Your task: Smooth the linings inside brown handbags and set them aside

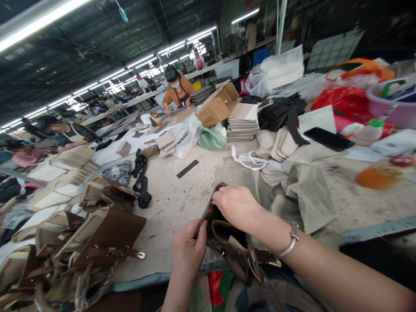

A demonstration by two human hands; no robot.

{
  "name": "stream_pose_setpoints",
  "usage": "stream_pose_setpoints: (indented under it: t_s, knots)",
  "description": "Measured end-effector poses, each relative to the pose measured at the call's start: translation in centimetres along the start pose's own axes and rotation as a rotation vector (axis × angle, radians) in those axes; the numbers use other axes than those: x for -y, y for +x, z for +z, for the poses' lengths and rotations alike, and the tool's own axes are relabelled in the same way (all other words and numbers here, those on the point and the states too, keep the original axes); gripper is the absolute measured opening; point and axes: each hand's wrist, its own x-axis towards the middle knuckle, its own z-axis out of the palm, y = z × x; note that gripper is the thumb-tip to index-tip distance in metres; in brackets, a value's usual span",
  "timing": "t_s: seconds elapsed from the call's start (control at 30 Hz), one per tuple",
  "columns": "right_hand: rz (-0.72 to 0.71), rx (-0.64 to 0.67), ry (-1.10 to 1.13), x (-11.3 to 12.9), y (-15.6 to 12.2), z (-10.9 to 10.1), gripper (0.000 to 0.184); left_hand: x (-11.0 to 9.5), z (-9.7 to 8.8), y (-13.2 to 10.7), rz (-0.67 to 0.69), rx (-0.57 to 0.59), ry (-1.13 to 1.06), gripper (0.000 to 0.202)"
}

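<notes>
A brown handbag (pixel 232 242) sits at the table's front edge, its mouth facing up and its straps hanging toward me. My left hand (pixel 190 242) grips the bag's near left rim, thumb on the inner side. Farther along the same rim, my right hand (pixel 235 201) is closed on the upper edge, its fingertips partly hidden by the bag. A silver bracelet (pixel 290 241) circles my right wrist. Beyond the bag, a dark flat strip (pixel 187 169) lies on the tabletop.
Several brown handbags (pixel 107 234) are piled at left beside stacked beige panels (pixel 65 169). A black strap (pixel 141 182) lies near them. At right are a phone (pixel 329 138), beige cloth (pixel 308 199) and an orange-filled bottle (pixel 380 173). A co-worker (pixel 177 91) sits across the table.
</notes>
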Motion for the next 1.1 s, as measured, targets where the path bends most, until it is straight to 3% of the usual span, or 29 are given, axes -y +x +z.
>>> stream_pose_setpoints:
  t_s: [0.13,0.3,0.53,0.7,0.9,1.1]
  knots:
    - [0.015,-0.002,0.02,0.0,0.1,0.1,0.022,-0.2,0.4,0.3,-0.004,-0.002,0.101,0.025]
    - [0.039,0.013,0.025,-0.3,0.2,-0.2,0.023,0.3,0.7,0.6,0.062,0.023,0.045,0.031]
    - [0.041,0.022,0.017,-0.4,0.3,-0.3,0.022,-0.1,0.3,0.9,0.028,0.038,-0.017,0.025]
    - [0.033,0.029,0.028,-0.4,0.3,-0.5,0.021,-0.9,0.2,1.4,0.031,0.065,0.136,0.024]
    - [0.014,0.078,0.039,-0.5,0.5,-0.9,0.015,-0.7,0.5,2.2,0.09,0.068,0.183,0.04]
    - [0.033,0.092,0.025,-0.4,0.7,-1.1,0.018,-0.9,0.0,3.2,0.091,0.132,0.28,0.025]
